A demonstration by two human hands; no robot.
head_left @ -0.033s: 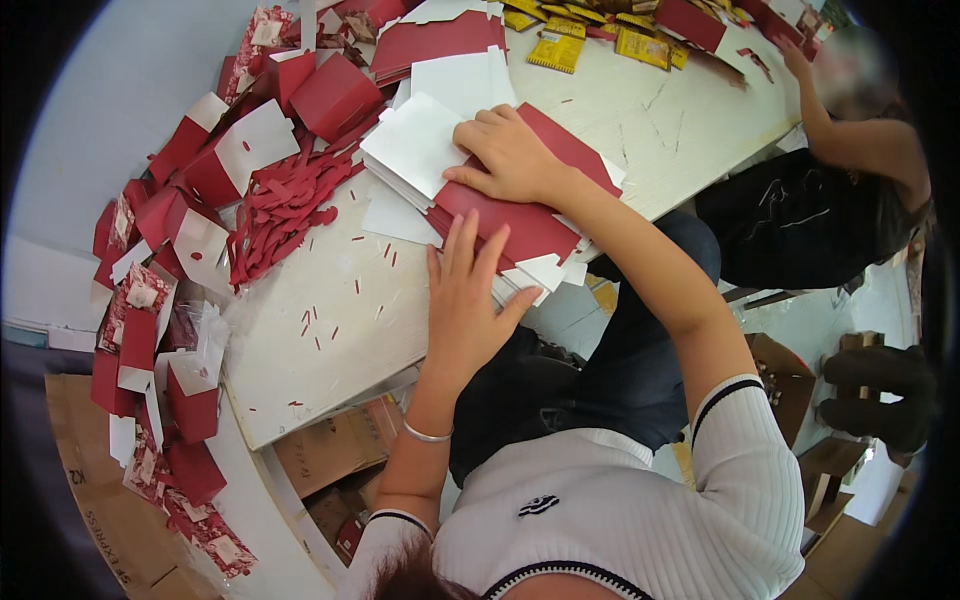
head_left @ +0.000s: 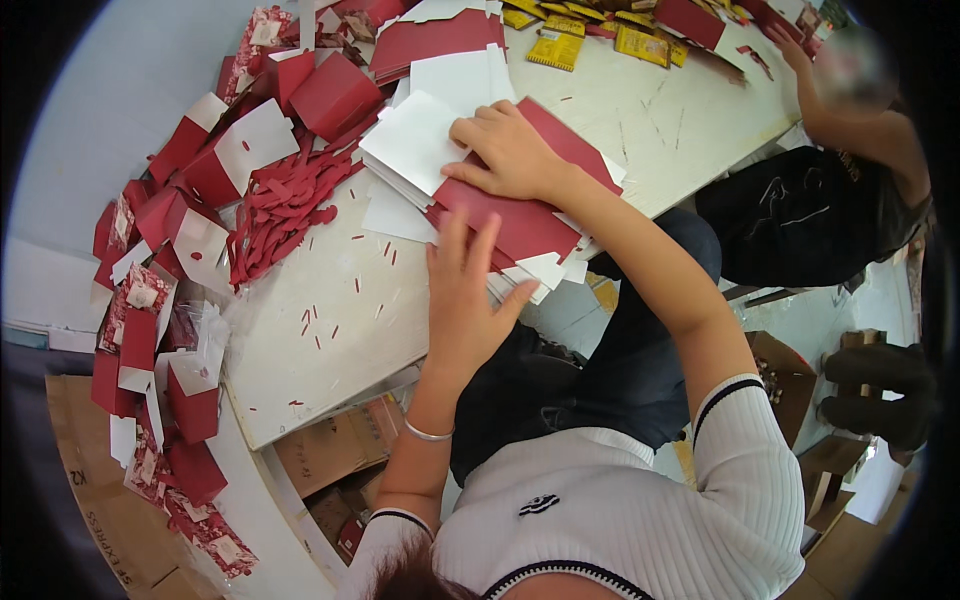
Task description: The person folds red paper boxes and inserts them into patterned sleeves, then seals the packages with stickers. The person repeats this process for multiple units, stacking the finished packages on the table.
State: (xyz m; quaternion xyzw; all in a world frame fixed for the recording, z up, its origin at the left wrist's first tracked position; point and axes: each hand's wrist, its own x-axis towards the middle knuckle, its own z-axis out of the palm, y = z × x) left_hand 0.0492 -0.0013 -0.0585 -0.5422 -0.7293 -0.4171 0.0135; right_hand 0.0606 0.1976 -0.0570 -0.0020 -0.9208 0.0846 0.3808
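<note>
A stack of flat red-and-white box blanks [head_left: 520,230] lies slantwise at the table's front edge. My right hand [head_left: 510,155] rests on the top blank, its fingers bent over the white flap [head_left: 412,140] and its thumb apart from them at the red panel's edge. Over the near left corner of the stack is my left hand [head_left: 465,290], fingers spread and slightly blurred, holding nothing. Whether its fingertips touch the red panel I cannot tell.
Red ribbon strips [head_left: 285,215] and folded red boxes [head_left: 335,95] crowd the left. More blanks [head_left: 440,45] are stacked behind. Yellow packets [head_left: 555,50] lie at the back. Small red scraps dot the white table [head_left: 350,330]. A co-worker [head_left: 850,180] sits at the right.
My left hand's fingers have lifted slightly and spread, shifting a little left on the red panel. The right hand has barely moved on the stack.
</note>
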